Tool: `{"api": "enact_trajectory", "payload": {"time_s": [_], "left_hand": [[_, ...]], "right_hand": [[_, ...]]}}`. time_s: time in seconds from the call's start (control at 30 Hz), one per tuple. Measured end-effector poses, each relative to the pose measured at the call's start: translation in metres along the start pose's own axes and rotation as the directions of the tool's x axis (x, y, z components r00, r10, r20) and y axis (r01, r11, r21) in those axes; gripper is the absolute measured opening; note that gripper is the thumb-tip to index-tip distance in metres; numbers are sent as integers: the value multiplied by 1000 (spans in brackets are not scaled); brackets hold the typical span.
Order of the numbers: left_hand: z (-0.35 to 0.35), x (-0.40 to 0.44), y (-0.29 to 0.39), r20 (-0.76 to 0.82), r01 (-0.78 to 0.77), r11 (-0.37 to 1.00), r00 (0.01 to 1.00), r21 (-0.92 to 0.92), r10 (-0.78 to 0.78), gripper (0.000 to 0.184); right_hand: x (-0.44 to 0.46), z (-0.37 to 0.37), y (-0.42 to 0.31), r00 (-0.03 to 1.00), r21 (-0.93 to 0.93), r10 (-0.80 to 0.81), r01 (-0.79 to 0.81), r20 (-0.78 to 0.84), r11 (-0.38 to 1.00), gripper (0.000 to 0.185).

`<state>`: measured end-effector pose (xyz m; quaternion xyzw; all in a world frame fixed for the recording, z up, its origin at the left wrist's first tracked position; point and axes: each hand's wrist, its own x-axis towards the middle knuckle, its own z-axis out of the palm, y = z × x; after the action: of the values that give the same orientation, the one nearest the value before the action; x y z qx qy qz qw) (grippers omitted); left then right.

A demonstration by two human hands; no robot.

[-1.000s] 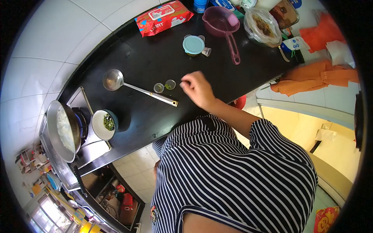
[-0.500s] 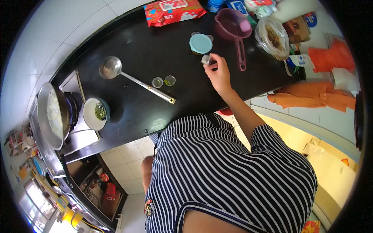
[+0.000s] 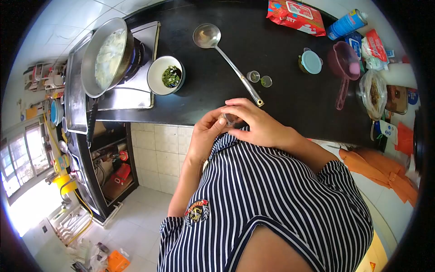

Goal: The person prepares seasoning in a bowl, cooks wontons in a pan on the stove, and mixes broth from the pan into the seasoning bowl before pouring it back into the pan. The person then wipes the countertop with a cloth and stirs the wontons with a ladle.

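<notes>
My left hand (image 3: pixel 205 136) and my right hand (image 3: pixel 256 121) meet at the counter's front edge, closed around one small clear cup (image 3: pixel 230 119). Fingers partly cover the cup, so its contents cannot be made out. Just beyond my right hand lies the handle of a metal ladle (image 3: pixel 238 71). Two small clear cups (image 3: pixel 253 76) with green bits stand beside that handle. A bowl (image 3: pixel 156 76) holding chopped greens and dark liquid is further left. At the right back stands a tub with a light blue lid (image 3: pixel 311 62).
On the stove (image 3: pixel 136 97) at the left, a pan (image 3: pixel 88 68) holds pale food, its black handle pointing toward me. A red wipes pack (image 3: pixel 297 17), a blue can (image 3: pixel 346 25), a pink dipper (image 3: pixel 343 90) and a bagged bowl (image 3: pixel 366 95) stand at the right.
My right hand has brought the small cup from beside the lidded tub to the front edge. My left hand has come up and taken hold too. The view has swung left.
</notes>
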<state>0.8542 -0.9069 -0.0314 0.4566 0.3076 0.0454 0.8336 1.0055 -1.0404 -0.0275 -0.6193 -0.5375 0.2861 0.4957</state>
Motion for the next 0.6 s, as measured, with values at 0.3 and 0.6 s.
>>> {"api": "enact_trajectory", "payload": {"time_s": [0.3,0.6], "left_hand": [[-30,-16,-8,-87,-67,993,995,-101,58,37],[-73,-7,16,-291,-186,982,941,-16,174,39]], "right_hand": [[27,30,-14,985,0,153,-154,80,988,43],[92,83,-27,996,-219,80,-70,36,973,45]]}}
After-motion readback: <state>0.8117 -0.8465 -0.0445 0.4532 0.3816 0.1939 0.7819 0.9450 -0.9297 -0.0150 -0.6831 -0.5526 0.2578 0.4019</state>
